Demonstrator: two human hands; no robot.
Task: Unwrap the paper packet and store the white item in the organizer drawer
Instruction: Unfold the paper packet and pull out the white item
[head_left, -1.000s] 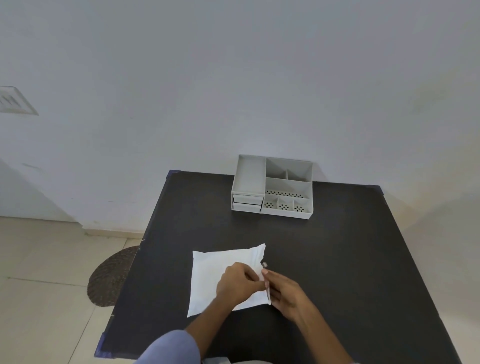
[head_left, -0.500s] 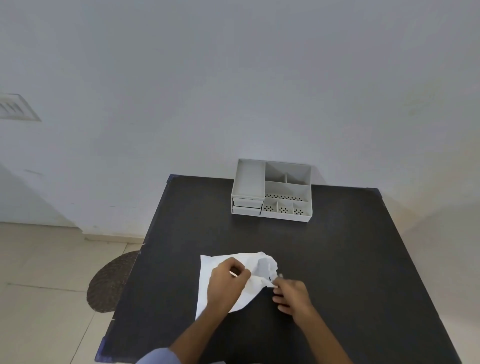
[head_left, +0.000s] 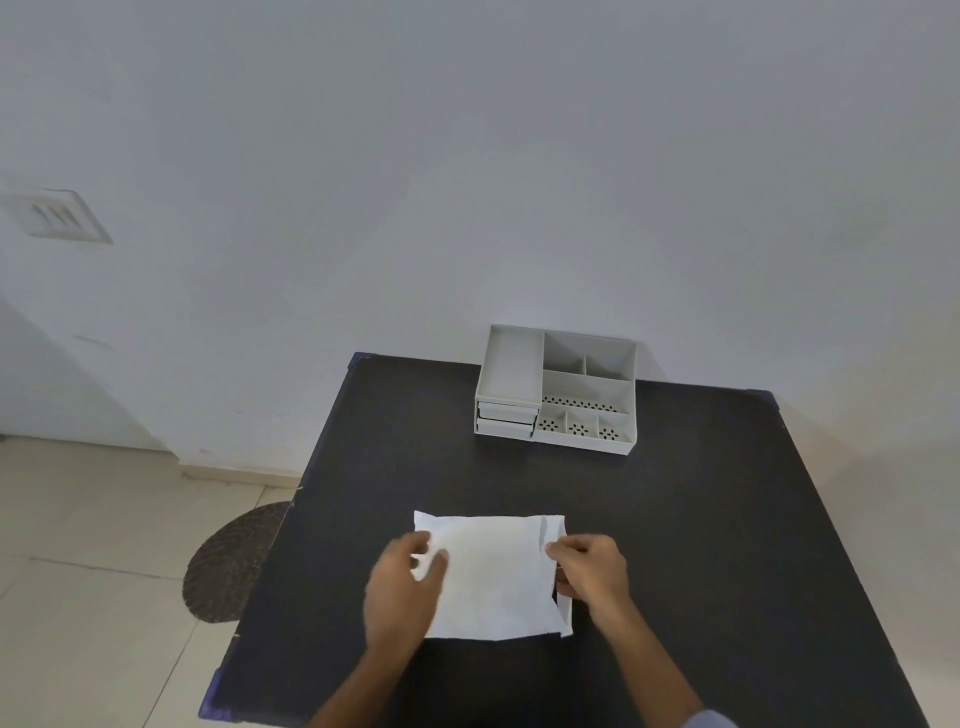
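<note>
A white sheet of paper (head_left: 493, 577) lay spread nearly flat on the near half of the black table (head_left: 701, 519), its right edge folded over in a narrow strip. The left hand (head_left: 400, 587) sat on the sheet's left side, thumb and fingers pinching the paper at that edge — the hand was slightly blurred. The right hand (head_left: 589, 571) was at the sheet's right edge, fingers curled in a narrow grip; it seemed to pinch the folded strip, though whether anything else sat inside the curled fingers could not be told. The white item itself could not be made out anywhere on the paper or the table.

The grey organizer (head_left: 556, 389) stood well apart from the paper, at the far edge of the table against the pale wall (head_left: 467, 156). On its left it had a long open tray above two stacked drawers (head_left: 506, 420), both looking pushed in; on its right were open compartments, some with dotted holes in the floor.

Left of the table, on the tiled floor (head_left: 104, 545), a dark round mat (head_left: 228, 566) lay partly hidden under the table's edge — and a vent (head_left: 57, 215) was set in the wall further left.
</note>
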